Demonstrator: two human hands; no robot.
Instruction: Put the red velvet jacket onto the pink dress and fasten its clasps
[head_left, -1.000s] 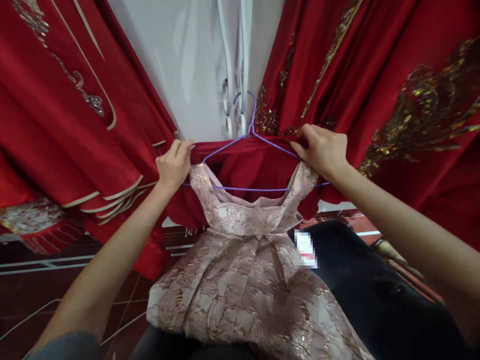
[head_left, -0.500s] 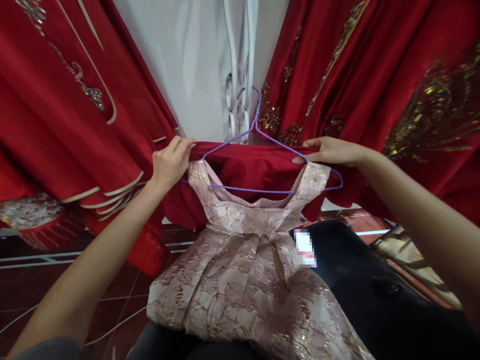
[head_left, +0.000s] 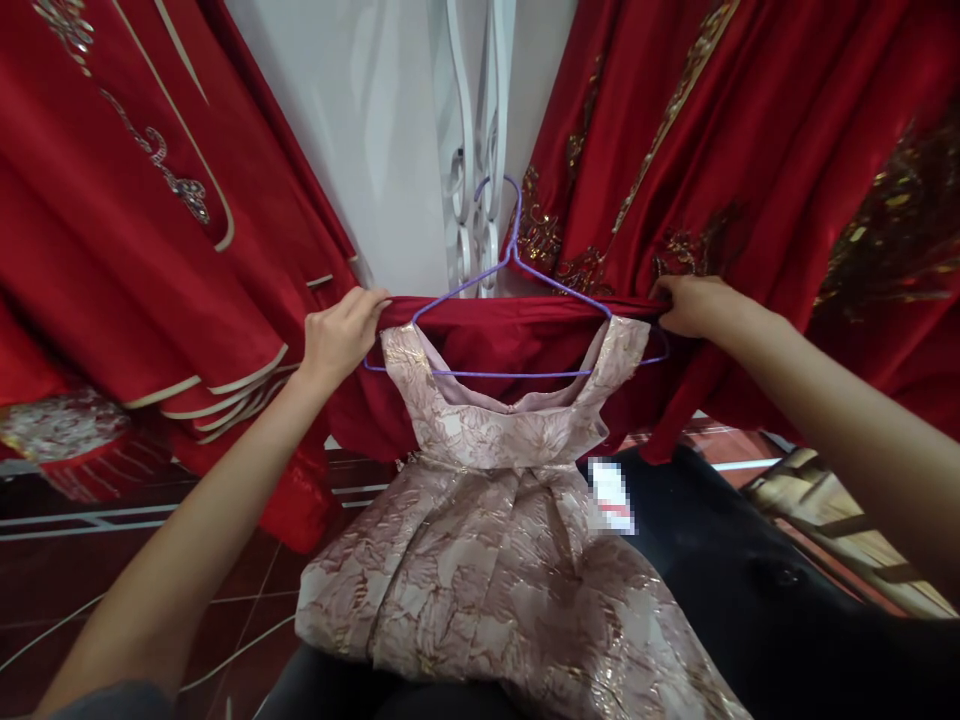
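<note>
A dark red cloth (head_left: 517, 312) is stretched level between my two hands, behind the top of a dress. My left hand (head_left: 345, 332) pinches its upper edge on the left, fingers closed. At the other end my right hand (head_left: 697, 304) grips the same edge, its fingertips partly hidden. The dress (head_left: 495, 550) is pale pink and gold brocade with wide shoulder straps. It hangs on a purple wire hanger (head_left: 513, 250), whose hook is by white bars. A blurred white tag (head_left: 611, 497) sits beside the dress's waist.
Red garments with beads (head_left: 187, 195) hang at the left, and red drapes with gold trim (head_left: 637, 160) at the right. White scrolled metalwork (head_left: 491, 110) stands between them. A black surface (head_left: 735, 560) lies right of the dress; a pale cord (head_left: 240, 650) crosses the tiled floor.
My right hand has moved right along the red cloth's edge, away from the dress strap, and the cloth is drawn further right. My left hand has hardly moved.
</note>
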